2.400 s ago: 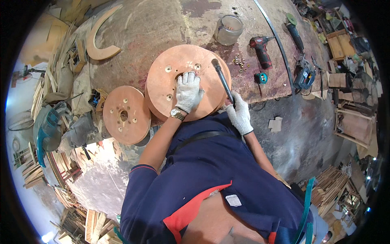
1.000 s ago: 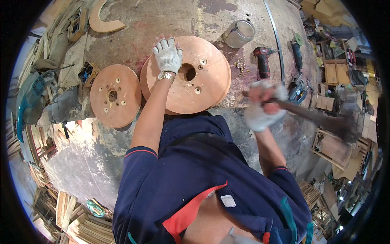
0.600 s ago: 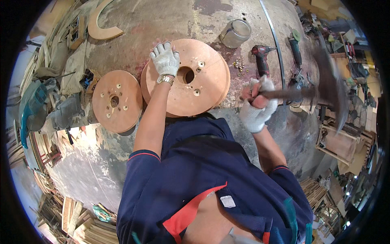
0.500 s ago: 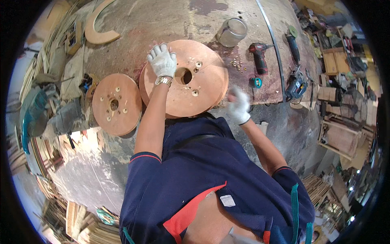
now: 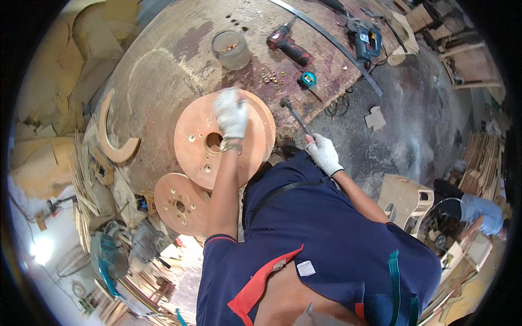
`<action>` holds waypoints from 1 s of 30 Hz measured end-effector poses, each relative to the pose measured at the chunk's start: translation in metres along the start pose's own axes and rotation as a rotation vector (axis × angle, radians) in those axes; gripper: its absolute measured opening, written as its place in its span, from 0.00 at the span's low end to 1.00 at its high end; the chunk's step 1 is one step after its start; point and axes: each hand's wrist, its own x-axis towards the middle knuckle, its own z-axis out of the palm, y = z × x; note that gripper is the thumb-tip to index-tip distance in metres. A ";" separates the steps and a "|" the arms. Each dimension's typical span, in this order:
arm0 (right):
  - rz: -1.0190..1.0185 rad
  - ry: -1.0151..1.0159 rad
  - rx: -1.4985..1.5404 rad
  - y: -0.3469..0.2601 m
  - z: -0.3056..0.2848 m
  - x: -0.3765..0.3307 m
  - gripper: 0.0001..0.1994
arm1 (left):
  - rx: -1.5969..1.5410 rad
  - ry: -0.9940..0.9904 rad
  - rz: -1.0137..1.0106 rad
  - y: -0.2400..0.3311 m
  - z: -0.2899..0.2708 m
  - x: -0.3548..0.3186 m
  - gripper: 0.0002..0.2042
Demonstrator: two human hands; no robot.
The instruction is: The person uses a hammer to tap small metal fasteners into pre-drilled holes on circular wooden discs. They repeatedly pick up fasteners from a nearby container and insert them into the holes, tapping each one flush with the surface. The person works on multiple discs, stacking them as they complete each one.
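My gloved left hand (image 5: pixel 231 115) is over the right part of a large round wooden disc (image 5: pixel 190 157) with a centre hole; motion smears its fingers, and whether it touches the disc is unclear. Small metal inserts show in holes left of the centre hole. Another disc's edge (image 5: pixel 267 122) sticks out beneath on the right. My gloved right hand (image 5: pixel 324 154) is closed round the handle of a hammer (image 5: pixel 297 116), whose dark head points up and left, beside the table edge. A smaller wooden disc (image 5: pixel 173 214) with similar inserts is at the lower left of the large one.
Beyond the discs stand a glass jar (image 5: pixel 232 56) with brass-coloured pieces inside, a scatter of small metal pieces (image 5: pixel 272 77), a cordless drill (image 5: pixel 291 46) and a teal tape measure (image 5: pixel 308 80). A metal strip (image 5: pixel 337 46) and a jigsaw (image 5: pixel 365 43) lie farther right. A curved wooden piece (image 5: pixel 111 148) lies left.
The view has swung round to the right. My left hand has moved from the large disc's left part to its right part. The hammer in my right hand now shows clearly.
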 end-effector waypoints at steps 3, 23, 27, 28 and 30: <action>0.080 0.038 -0.001 0.022 -0.015 -0.003 0.22 | -0.108 -0.302 0.065 0.060 0.048 0.035 0.08; 0.104 0.203 0.054 0.071 -0.043 -0.004 0.26 | -0.192 -0.207 -0.162 0.057 0.156 0.022 0.13; 0.064 0.161 0.119 0.059 -0.040 0.009 0.26 | -0.521 -0.150 -0.402 0.084 0.092 0.032 0.14; 0.016 0.177 0.068 0.064 -0.036 0.015 0.25 | -0.545 -0.125 -0.417 0.080 0.070 0.031 0.12; -0.037 0.154 0.059 0.056 -0.033 0.022 0.25 | -0.600 -0.069 -0.444 0.067 0.031 0.018 0.08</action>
